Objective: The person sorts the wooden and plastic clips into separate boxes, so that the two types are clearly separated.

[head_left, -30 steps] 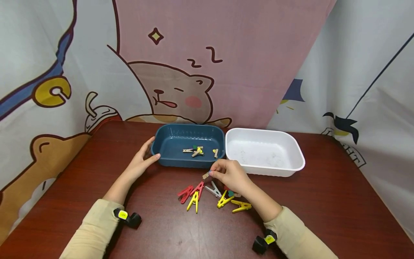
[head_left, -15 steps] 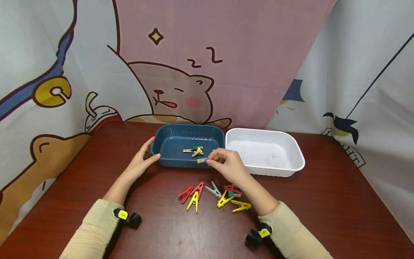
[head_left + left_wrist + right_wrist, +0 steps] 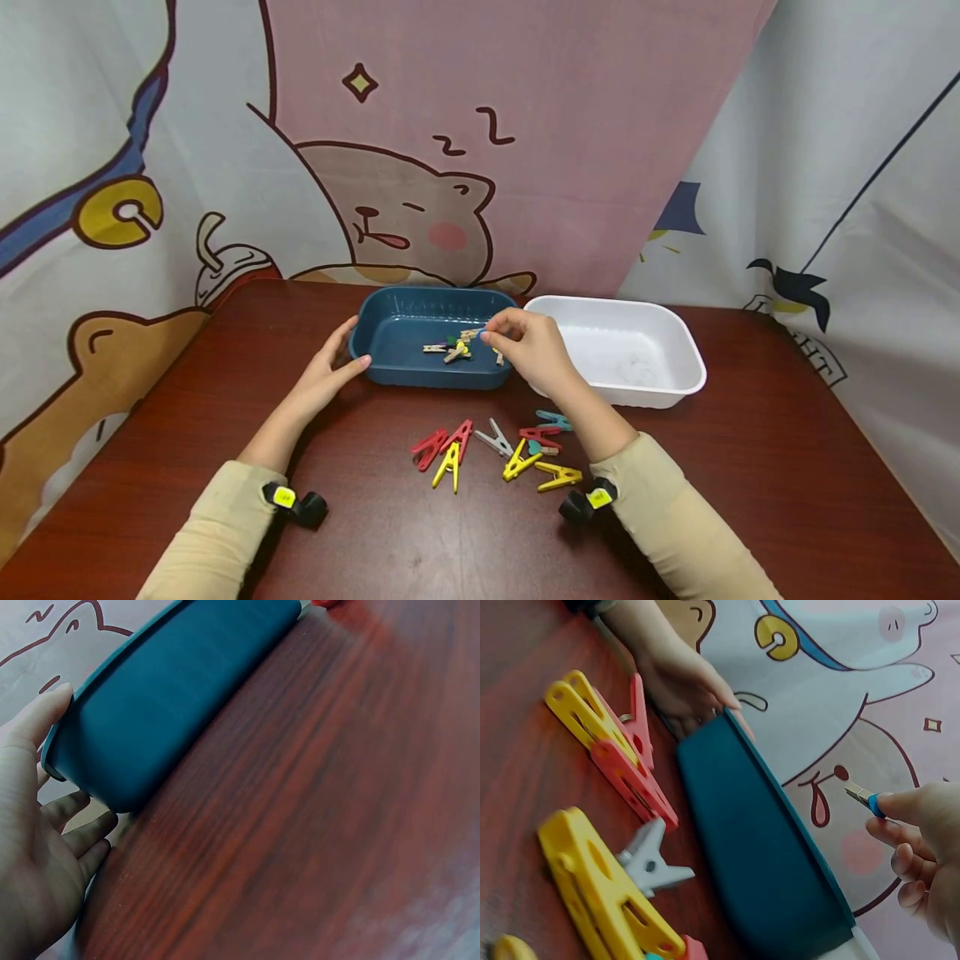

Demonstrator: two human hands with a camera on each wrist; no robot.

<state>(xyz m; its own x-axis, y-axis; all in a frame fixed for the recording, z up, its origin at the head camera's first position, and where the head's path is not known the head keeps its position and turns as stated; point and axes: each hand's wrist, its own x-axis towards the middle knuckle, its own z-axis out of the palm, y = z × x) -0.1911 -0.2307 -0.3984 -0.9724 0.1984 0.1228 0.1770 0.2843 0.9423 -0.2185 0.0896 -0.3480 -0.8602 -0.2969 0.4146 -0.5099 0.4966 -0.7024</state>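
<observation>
My right hand pinches a small wooden clothespin with a blue piece on it, between thumb and fingertips. It is over the right part of the dark blue tub, its wooden end pointing left. Several small wooden clothespins with coloured decorations lie inside the tub, and another sits nearer its right wall. My left hand rests against the tub's left end, thumb at the rim and fingers extended along the outside wall.
A white tub stands right beside the blue one. In front lie larger plastic clothespins: red, yellow, grey and blue. A wooden clothespin with a green heart lies among them. A printed curtain hangs behind the table.
My right hand has carried the small wooden clothespin from above the table's plastic clothespins up and away, over the blue tub. The left hand has stayed at the tub's left end.
</observation>
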